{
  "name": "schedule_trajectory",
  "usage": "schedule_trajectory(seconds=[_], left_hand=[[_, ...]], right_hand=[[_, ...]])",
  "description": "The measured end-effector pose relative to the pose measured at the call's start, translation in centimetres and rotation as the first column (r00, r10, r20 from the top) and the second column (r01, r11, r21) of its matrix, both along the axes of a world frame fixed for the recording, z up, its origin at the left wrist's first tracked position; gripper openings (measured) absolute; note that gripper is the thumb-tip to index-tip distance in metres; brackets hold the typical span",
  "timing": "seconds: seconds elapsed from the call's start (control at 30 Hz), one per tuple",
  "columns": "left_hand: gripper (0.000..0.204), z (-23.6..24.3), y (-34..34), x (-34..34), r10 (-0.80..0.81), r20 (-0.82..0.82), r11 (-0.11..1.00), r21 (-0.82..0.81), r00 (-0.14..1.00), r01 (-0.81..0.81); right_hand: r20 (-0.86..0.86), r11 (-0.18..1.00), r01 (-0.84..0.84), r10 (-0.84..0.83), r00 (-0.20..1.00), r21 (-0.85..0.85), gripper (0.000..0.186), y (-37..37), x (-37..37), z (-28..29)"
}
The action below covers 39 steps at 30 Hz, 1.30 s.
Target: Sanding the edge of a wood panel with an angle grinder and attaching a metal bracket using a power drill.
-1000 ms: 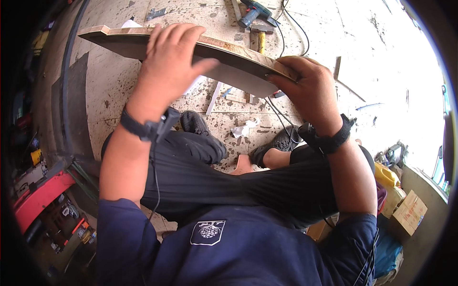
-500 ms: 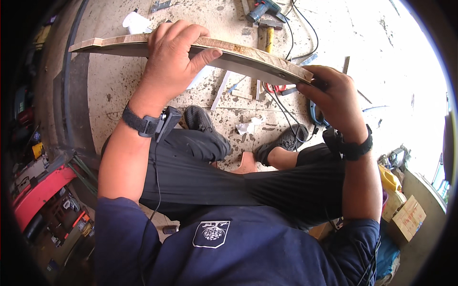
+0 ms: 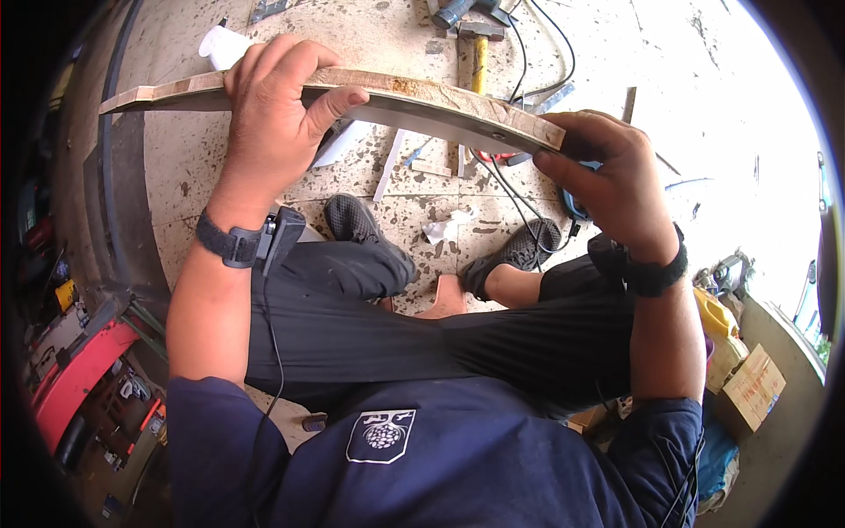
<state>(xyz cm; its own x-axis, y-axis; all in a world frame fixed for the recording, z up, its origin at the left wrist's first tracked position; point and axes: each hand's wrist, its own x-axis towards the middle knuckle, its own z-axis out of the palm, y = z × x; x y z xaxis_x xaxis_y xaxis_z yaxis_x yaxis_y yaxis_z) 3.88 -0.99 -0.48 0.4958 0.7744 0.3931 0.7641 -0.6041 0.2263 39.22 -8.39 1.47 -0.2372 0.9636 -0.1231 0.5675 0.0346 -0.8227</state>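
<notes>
A long wooden board [image 3: 422, 91] is raised above the floor, with its pale, rough edge up and a smooth grey face toward me. My left hand [image 3: 268, 128] is closed around it left of the middle, fingers over the top edge and thumb on the grey face. At the right end, my right hand [image 3: 607, 176] pinches the board between thumb and fingers; some of those fingers are hidden behind it. A small round hole or screw shows in the grey face near that end.
Beyond the board lie a hammer [image 3: 480, 63] with a yellow handle, a power drill [image 3: 456, 12], its cable, and a white cup [image 3: 222, 46]. Thin strips and crumpled paper [image 3: 447, 227] lie on the spotted floor. A red toolbox [image 3: 75, 374] is left, a cardboard box [image 3: 755, 387] right.
My left hand has shifted left along the board and still grips it. The whole view has slid slightly, so the board and floor things appear farther left.
</notes>
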Motion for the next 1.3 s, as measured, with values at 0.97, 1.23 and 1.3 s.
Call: schedule_trajectory(seconds=[0.97,1.23,1.3], left_hand=[[0.033,2.7,0.4,-4.7,0.047,0.019,0.974,-0.224,0.999,-0.041],[0.034,1.8,1.0,-4.6,0.047,0.060,0.981,-0.189,0.997,-0.035],[0.034,1.7,1.0,-4.6,0.049,0.060,0.982,-0.185,0.997,-0.037]], right_hand=[[-0.221,0.989,0.025,-0.058,0.974,-0.147,0.041,-0.6,0.3,-5.9],[-0.183,0.987,0.065,-0.092,0.979,-0.148,0.038,-0.7,1.1,-7.4],[-0.193,0.994,0.050,-0.069,0.979,-0.102,0.039,-0.6,1.1,-7.5]])
